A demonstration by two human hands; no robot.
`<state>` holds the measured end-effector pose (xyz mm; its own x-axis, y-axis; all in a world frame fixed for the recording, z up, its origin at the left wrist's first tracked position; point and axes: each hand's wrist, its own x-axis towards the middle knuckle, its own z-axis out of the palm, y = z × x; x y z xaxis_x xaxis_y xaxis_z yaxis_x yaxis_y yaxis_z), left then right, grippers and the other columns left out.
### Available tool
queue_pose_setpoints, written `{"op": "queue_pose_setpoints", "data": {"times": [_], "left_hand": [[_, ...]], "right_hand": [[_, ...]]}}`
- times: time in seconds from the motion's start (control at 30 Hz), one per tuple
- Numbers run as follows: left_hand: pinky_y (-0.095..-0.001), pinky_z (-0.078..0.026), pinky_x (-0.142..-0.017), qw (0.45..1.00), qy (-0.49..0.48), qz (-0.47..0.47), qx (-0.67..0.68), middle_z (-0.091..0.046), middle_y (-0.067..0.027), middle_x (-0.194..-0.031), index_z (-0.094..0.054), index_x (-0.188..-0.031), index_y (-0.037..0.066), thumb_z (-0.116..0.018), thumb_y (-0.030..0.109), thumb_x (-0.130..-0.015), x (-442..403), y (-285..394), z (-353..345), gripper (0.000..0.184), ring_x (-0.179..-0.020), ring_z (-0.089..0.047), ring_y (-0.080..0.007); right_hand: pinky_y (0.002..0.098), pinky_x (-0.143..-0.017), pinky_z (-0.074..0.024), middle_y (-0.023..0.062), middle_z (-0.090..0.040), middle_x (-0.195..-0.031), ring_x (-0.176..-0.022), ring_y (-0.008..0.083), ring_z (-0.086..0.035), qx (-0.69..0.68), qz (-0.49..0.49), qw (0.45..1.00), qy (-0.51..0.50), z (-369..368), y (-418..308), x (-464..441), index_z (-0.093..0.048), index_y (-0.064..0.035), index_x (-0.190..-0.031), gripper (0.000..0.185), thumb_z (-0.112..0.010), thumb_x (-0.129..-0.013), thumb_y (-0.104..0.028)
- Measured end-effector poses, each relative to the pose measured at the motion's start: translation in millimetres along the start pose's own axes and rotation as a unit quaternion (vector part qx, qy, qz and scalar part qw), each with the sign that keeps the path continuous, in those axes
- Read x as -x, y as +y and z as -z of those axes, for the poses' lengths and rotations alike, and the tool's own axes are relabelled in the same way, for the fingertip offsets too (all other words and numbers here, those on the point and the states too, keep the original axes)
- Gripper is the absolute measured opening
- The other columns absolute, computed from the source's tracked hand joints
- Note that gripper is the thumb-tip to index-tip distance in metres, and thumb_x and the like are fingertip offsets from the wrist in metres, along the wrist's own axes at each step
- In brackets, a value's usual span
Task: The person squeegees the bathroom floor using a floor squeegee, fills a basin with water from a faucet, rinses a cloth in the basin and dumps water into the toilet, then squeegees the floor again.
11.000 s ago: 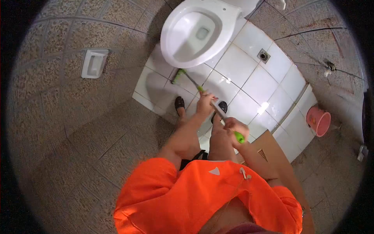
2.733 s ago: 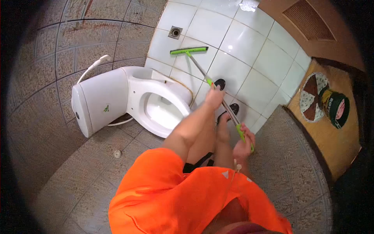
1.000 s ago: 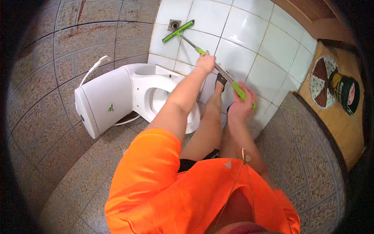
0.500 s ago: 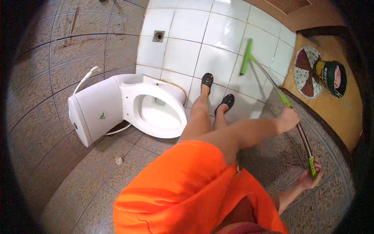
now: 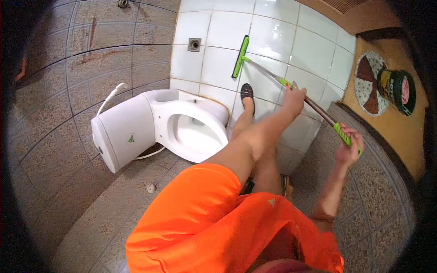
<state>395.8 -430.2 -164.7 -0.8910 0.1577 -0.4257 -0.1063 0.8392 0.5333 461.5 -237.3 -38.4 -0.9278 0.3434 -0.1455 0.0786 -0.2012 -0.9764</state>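
Both hands hold a floor squeegee with a green head, black blade edge and metal pole. My left hand is wrapped round the pole just below its green joint. Further back, my right hand grips the green handle at the pole's end, with fingers curled over it. The squeegee head rests on the white floor tiles, to the right of a square floor drain. One foot in a dark perforated shoe stands just below the head.
A white toilet stands to the left, with a hand sprayer by its tank. On the brown floor at right are a round patterned mat and a dark bucket. Grey tiled walls enclose the space.
The squeegee head has moved left across the tiles, closer to the drain. Both hands have shifted up and left with the pole. One foot has moved back toward my body.
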Motion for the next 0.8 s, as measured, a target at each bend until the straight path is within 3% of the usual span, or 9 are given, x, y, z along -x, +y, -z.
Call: {"op": "queue_pose_setpoints", "data": {"times": [0.23, 0.4, 0.57, 0.67, 0.73, 0.8], "left_hand": [[-0.0467, -0.042, -0.095, 0.997, 0.032, 0.028, -0.072, -0.045, -0.0313, -0.124, -0.056, -0.096, 0.005, -0.055, 0.006, -0.075, -19.3, -104.2, 52.6, 0.022, -0.114, -0.045, -0.0478], [-0.0453, -0.044, -0.092, 0.994, 0.048, 0.064, -0.080, -0.046, -0.0266, -0.127, -0.056, -0.094, 0.005, -0.059, 0.006, -0.072, -17.7, -156.8, 79.6, 0.022, -0.114, -0.046, -0.0453], [-0.0436, -0.049, -0.086, 0.991, 0.041, 0.087, -0.098, -0.047, -0.0244, -0.126, -0.059, -0.095, 0.006, -0.063, 0.007, -0.070, -21.4, -206.6, 109.5, 0.025, -0.108, -0.052, -0.0400], [-0.0435, -0.049, -0.085, 0.987, 0.046, 0.084, -0.126, -0.049, -0.0238, -0.124, -0.060, -0.095, 0.008, -0.059, 0.007, -0.073, -31.5, -241.8, 121.6, 0.023, -0.106, -0.054, -0.0388], [-0.0435, -0.049, -0.085, 0.986, 0.047, 0.078, -0.141, -0.050, -0.0235, -0.123, -0.061, -0.096, 0.009, -0.057, 0.008, -0.074, -34.7, -255.6, 132.6, 0.022, -0.104, -0.055, -0.0381], [-0.0434, -0.050, -0.081, 0.984, -0.002, 0.096, -0.148, -0.056, -0.0206, -0.117, -0.061, -0.096, 0.009, -0.054, 0.009, -0.076, -40.7, -257.9, 154.7, 0.020, -0.097, -0.059, -0.0354]], "right_hand": [[0.0490, -0.086, -0.0480, 0.0175, -0.060, -0.085, -0.094, 0.0365, -0.059, -0.021, -0.064, 0.997, 0.035, -125.1, 43.4, 4.8, -0.052, 0.0028, -0.080, 0.015, -0.049, -0.083, -0.012], [0.0384, -0.072, -0.0555, 0.0171, -0.060, -0.086, -0.096, 0.0361, -0.061, -0.022, -0.134, 0.983, 0.124, -197.8, 49.0, 21.3, -0.051, 0.0035, -0.082, 0.014, -0.047, -0.081, -0.010], [0.0369, -0.074, -0.0554, 0.0166, -0.061, -0.088, -0.098, 0.0354, -0.061, -0.044, -0.173, 0.974, 0.139, -258.9, 53.2, 32.8, -0.051, 0.0024, -0.082, 0.012, -0.047, -0.080, -0.009], [0.0365, -0.079, -0.0524, 0.0158, -0.063, -0.092, -0.094, 0.0293, -0.062, -0.085, -0.162, 0.975, 0.126, -281.0, 73.0, 33.9, -0.055, 0.0025, -0.081, 0.011, -0.050, -0.081, -0.007], [0.0335, -0.082, -0.0494, 0.0148, -0.064, -0.093, -0.095, 0.0254, -0.061, -0.058, -0.216, 0.969, 0.100, -291.7, 82.9, 31.4, -0.055, 0.0022, -0.080, 0.010, -0.052, -0.082, -0.006], [0.0324, -0.084, -0.0477, 0.0135, -0.064, -0.094, -0.096, 0.0238, -0.060, -0.072, -0.168, 0.982, 0.053, -296.3, 71.3, 27.6, -0.057, 0.0016, -0.081, 0.007, -0.053, -0.081, -0.004]]}}
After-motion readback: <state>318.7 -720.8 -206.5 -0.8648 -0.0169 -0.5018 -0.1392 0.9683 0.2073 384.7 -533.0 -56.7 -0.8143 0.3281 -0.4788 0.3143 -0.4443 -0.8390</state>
